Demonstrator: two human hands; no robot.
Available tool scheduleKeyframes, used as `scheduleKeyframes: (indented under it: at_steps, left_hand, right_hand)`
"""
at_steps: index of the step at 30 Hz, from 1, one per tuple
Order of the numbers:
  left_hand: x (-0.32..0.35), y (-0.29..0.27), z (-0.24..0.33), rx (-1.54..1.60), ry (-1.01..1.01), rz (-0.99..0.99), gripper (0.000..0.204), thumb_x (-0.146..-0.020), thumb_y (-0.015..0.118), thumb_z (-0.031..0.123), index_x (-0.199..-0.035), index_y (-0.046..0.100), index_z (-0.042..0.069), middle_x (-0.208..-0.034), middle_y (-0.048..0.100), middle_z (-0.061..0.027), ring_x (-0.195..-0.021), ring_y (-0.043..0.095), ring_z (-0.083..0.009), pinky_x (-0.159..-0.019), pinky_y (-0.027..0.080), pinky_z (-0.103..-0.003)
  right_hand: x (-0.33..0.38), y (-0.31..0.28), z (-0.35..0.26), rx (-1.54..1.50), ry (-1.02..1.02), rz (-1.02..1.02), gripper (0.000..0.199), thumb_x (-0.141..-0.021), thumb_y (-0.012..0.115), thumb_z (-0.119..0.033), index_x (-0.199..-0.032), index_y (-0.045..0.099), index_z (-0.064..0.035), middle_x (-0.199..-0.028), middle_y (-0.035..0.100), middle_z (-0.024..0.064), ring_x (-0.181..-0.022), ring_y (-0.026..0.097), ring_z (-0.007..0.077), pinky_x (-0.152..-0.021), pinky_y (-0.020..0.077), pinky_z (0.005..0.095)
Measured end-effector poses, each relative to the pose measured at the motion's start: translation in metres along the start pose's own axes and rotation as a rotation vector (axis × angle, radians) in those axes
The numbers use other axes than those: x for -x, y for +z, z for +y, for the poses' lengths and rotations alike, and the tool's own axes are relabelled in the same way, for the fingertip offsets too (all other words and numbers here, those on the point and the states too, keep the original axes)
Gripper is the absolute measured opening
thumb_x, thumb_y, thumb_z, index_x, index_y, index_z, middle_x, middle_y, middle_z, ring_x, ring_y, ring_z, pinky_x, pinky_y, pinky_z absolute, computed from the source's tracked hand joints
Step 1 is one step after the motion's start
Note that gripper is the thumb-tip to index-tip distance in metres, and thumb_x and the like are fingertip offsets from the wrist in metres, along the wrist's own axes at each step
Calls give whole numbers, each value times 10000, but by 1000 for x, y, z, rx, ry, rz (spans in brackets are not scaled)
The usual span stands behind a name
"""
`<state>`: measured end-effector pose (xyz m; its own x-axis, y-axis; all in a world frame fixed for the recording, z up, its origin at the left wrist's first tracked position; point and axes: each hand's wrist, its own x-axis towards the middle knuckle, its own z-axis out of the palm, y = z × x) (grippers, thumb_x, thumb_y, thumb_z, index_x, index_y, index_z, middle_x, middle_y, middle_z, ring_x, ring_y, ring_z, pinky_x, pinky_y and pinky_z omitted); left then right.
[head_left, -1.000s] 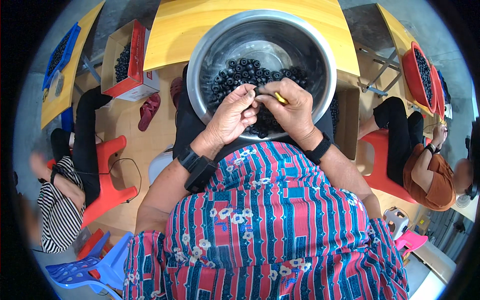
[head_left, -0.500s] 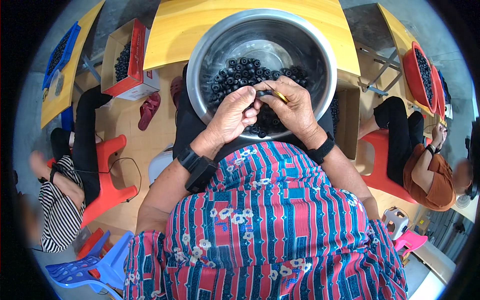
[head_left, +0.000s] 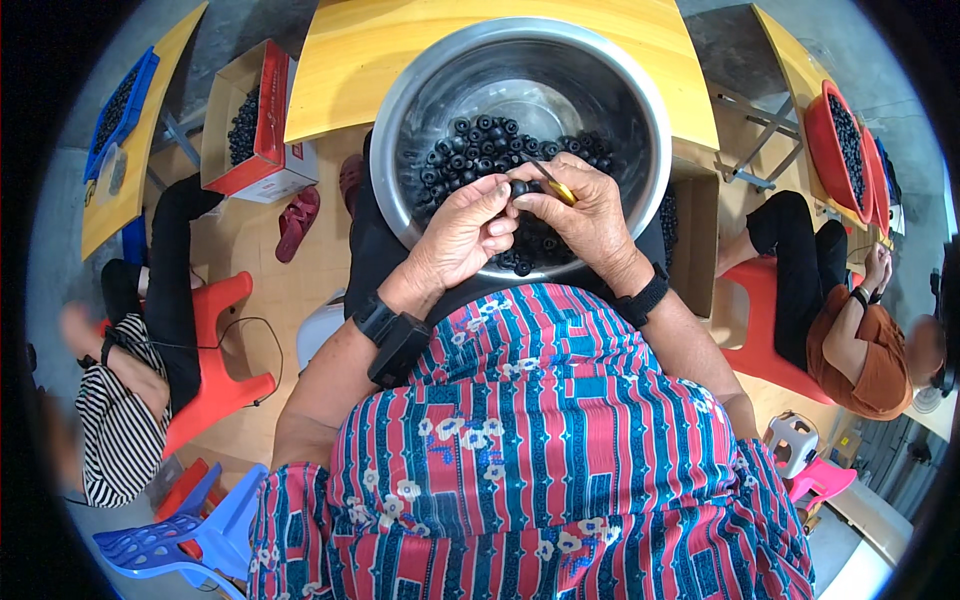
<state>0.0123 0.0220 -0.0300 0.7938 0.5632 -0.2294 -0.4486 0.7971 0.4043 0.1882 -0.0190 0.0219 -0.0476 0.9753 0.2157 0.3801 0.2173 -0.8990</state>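
A wide steel basin (head_left: pixel 390 110) rests at my lap against the table, holding many small round black parts (head_left: pixel 480 145), some with a hole in the middle. Over its near side, my left hand (head_left: pixel 462 222) pinches one black ring-like part (head_left: pixel 519 188) between thumb and forefinger. My right hand (head_left: pixel 585 215) is closed around a small yellow-handled knife (head_left: pixel 562 193); its thin dark blade points up and left, away from the part. The right thumb and fingers also touch the part. Its far side is hidden by my fingers.
A yellow table (head_left: pixel 340 70) lies beyond the basin. Cardboard boxes of black parts stand at left (head_left: pixel 270 110) and right (head_left: pixel 697 240). Two people sit on red stools at either side, near tables with a blue tray (head_left: pixel 140 95) and red basins (head_left: pixel 822 150). Pink slippers (head_left: pixel 295 222) lie on the floor.
The knife has tilted in my right hand, its blade now showing more fully and angled away from the part. The black part has turned slightly between my fingers.
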Motion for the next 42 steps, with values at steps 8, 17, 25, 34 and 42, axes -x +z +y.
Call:
scheduleKeyframes:
  at_steps: [8,17,25,34,42]
  left_hand:
    - [1,-2,0,44,41,-63,200,-999,509,211,-1139,545,72,-884,512,-3,-680,426,-53,-528,346,-163]
    - [2,-1,1,62,59,-42,150,-1001,482,193,-1083,534,77,-878,501,-15,-681,427,-58,-534,347,-170]
    - [2,-4,1,73,46,-87,161,-1001,480,196,-1095,522,72,-893,503,-26,-689,434,-60,-540,356,-170]
    - [3,-4,0,75,46,-59,168,-999,481,191,-1104,523,67,-903,506,-19,-685,433,-62,-536,354,-170]
    - [4,6,4,84,33,-116,208,-986,522,270,-965,512,63,-809,441,1,-627,383,-50,-490,314,-169]
  right_hand:
    - [2,-2,9,130,-109,77,176,-830,687,-216,-930,692,-70,-793,619,108,-729,601,259,-660,471,340]
    - [5,-2,-1,464,-131,-24,250,-848,670,-330,-833,653,-81,-735,544,107,-658,588,319,-565,458,408]
    - [5,-2,1,505,-136,-20,261,-839,681,-345,-852,660,-86,-753,550,101,-652,598,314,-566,472,409]
    - [5,-1,1,508,-134,-13,256,-837,685,-344,-863,666,-91,-755,552,97,-655,605,309,-563,473,405]
    - [0,-6,17,456,35,183,261,-875,644,-291,-810,622,-39,-752,573,161,-729,581,366,-646,454,429]
